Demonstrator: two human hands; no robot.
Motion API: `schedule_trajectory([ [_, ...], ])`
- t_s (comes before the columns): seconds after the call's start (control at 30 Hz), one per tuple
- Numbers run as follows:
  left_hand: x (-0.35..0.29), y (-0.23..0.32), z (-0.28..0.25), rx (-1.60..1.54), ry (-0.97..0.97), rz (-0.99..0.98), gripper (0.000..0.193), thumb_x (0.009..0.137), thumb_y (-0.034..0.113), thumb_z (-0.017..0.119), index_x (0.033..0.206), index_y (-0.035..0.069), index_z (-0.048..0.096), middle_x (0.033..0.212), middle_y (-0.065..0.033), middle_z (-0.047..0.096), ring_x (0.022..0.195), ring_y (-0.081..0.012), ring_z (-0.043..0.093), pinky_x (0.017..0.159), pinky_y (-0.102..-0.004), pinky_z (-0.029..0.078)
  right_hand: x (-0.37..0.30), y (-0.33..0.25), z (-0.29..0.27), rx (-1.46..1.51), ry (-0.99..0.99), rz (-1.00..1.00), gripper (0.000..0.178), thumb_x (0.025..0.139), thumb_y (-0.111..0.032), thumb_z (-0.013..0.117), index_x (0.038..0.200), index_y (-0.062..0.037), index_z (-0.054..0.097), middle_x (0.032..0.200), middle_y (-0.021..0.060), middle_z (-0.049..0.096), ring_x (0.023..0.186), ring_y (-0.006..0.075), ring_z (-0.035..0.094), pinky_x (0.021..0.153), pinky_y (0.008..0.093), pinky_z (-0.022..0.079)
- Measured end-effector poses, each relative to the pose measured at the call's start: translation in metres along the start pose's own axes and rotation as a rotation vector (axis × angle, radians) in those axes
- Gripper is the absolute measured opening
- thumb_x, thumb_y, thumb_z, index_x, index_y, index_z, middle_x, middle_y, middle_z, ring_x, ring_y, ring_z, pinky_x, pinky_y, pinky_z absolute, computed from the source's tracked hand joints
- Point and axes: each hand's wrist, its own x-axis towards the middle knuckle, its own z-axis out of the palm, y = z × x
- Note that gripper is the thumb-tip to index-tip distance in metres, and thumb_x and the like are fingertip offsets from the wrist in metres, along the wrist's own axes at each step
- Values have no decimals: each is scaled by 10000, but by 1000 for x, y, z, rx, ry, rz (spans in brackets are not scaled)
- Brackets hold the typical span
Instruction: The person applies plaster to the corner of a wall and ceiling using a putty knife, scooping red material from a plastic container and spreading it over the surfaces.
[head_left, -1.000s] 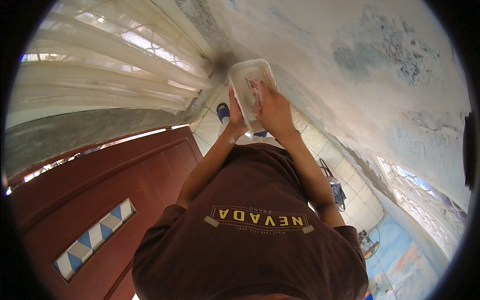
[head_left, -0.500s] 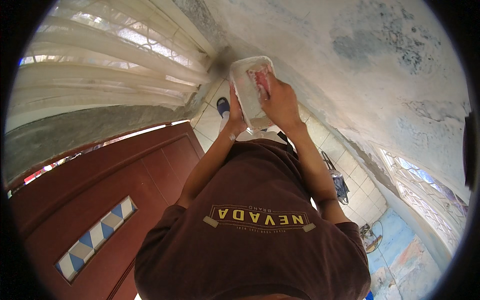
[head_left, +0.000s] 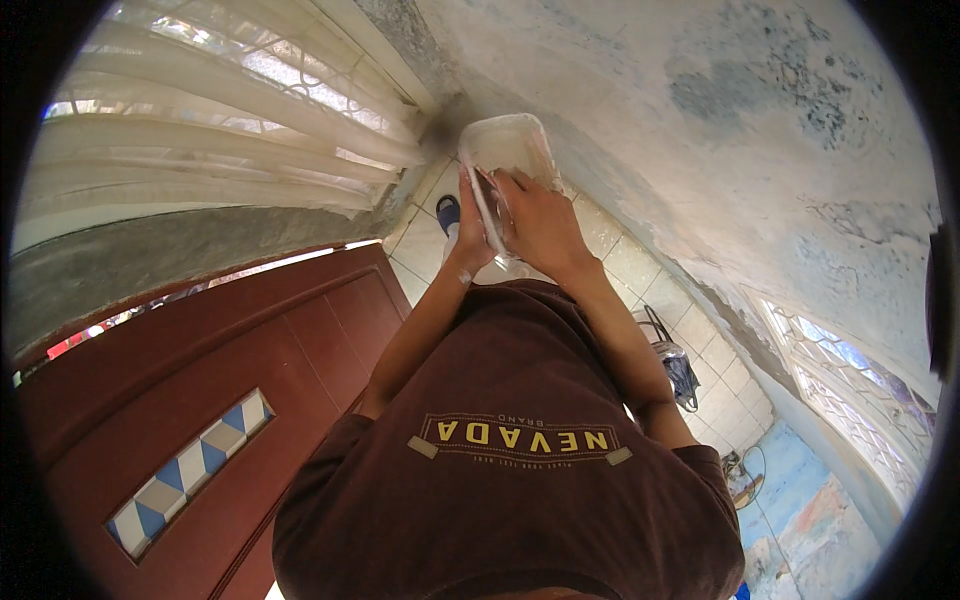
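Observation:
A whitish rectangular plastic tub point(head_left: 515, 135) with rounded corners is held up in front of my body, tilted so that its inside shows. My left hand point(head_left: 473, 222) grips its left side, with the fingers along the outer wall. Inside the tub, against the left wall, my right hand point(head_left: 537, 218) is closed with its fingers bent. What it holds is mostly hidden; only a narrow dark edge point(head_left: 487, 187) shows beside the fingers. Whitish smears mark the tub's inner surface.
A brown door point(head_left: 220, 380) with a checkered panel stands at the left, below a curtained window point(head_left: 250, 120). The stained wall point(head_left: 700, 150) rises at the right. On the tiled floor lie a dark bag point(head_left: 678, 375) and a cable point(head_left: 750, 480). My slippered foot point(head_left: 448, 210) shows below the tub.
My right hand has moved down and left inside the tub, from the upper right to the left wall. The pinkish-red thing seen in its fingers before is now hidden. My left hand keeps its grip.

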Motion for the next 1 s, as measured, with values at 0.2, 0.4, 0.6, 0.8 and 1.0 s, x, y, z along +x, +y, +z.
schedule_trajectory([
  [0.2,2,11,-4,-230,-139,-238,736,1026,670,300,1523,136,397,1433,-96,542,1312,-250,536,1129,-414,423,2,4,-28,16,3,79,409,888,-126,608,1279,-21,554,1061,195,661,863,409,693,727,501,568],
  [0.4,2,-6,-1,-113,-69,-119,713,1044,637,300,1571,157,306,1550,-66,416,1418,-221,417,1183,-388,344,4,3,5,-83,71,94,338,938,-137,552,1240,16,542,1042,249,642,856,441,672,725,533,550],
  [0.6,-2,2,-17,-191,-98,-127,767,1027,675,257,1556,125,332,1507,-115,472,1387,-270,462,1163,-452,394,-11,0,-32,189,50,156,213,910,-84,576,1066,59,554,956,295,630,896,504,618,767,554,496],
  [0.8,-1,-13,-14,-160,-95,-154,705,1035,633,328,1551,153,349,1476,-108,505,1341,-282,514,1165,-445,380,-20,23,9,109,36,115,202,849,-63,599,1014,47,562,913,277,647,842,474,648,757,557,526],
  [1.0,1,-2,-19,-241,-120,-205,759,1015,678,292,1556,149,349,1515,-107,478,1371,-299,491,1169,-479,389,-3,16,-36,284,37,167,127,889,-62,585,983,23,596,892,295,626,869,498,613,772,564,472],
])
